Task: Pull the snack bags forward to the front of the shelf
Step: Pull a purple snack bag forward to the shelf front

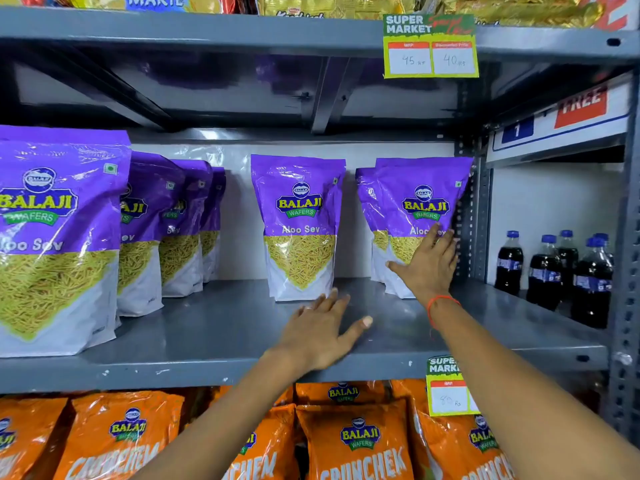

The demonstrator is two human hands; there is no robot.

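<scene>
1. At the far left a purple snack bag stands right at the shelf's front lip, with a row of the same bags receding behind it — this column looks already faced.
2. In the middle a lone bag stands upright, well back from the edge, so it probably needs pulling forward.
3. The left hand lies palm-down on the bare shelf just in front of that bag, fingers spread and flat, holding nothing; the fingertips are near the bag's base, though I cannot tell if they touch it.
4. The right hand is pressed open against the front of the rightmost bags — two stacked close beside the upright post. Its fingers are splayed, not closed around anything, likely steadying or about to hook the pack.
5. Cola bottles occupy the next bay.
</scene>
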